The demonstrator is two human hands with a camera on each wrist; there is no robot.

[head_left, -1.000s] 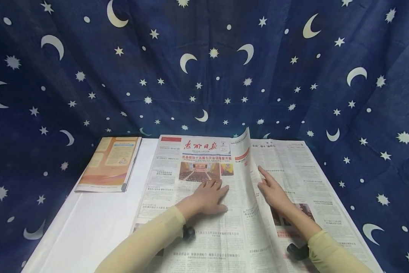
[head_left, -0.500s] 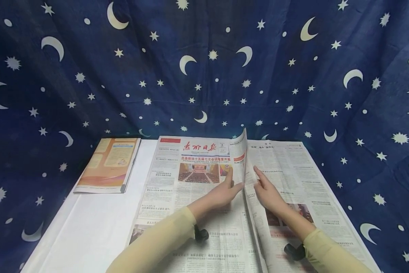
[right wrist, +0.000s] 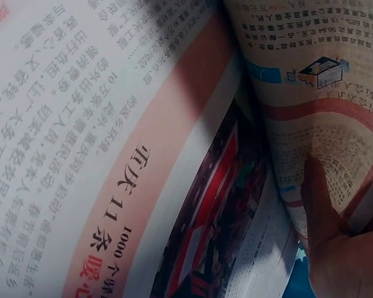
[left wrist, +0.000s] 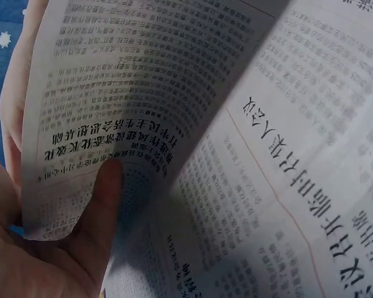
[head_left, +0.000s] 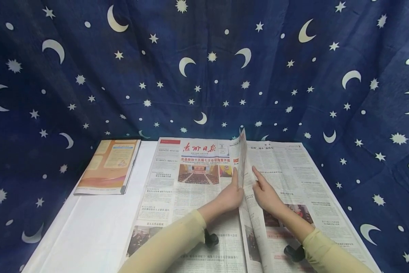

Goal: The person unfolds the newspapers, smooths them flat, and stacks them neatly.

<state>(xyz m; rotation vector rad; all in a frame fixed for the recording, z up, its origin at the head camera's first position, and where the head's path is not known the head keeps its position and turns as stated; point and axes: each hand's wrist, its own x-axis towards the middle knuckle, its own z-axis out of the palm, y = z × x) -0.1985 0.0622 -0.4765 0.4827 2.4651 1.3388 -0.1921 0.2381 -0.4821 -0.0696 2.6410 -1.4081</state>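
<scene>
A newspaper (head_left: 194, 204) lies spread on the white table, with sheets (head_left: 251, 218) standing up along its middle. On the left side of these sheets is my left hand (head_left: 229, 196), its index finger pointing up along the paper. The left wrist view shows its thumb (left wrist: 105, 192) on the near face of a page, with other fingers behind the page's edge. My right hand (head_left: 268, 195) holds the raised paper from the right. In the right wrist view its thumb (right wrist: 320, 205) presses a curved, orange-printed page; its other fingers are hidden there.
An orange-covered folded booklet or paper stack (head_left: 107, 167) lies at the back left of the white table (head_left: 88, 227). Behind the table hangs a dark blue curtain (head_left: 156, 68) with moons and stars. Black wrist devices (head_left: 211, 239) sit at both sleeves.
My left hand has risen from lying flat on the left page and moved right to grip the upright paper. The upright sheets lean further left and part at the bottom. My right hand shifts slightly left.
</scene>
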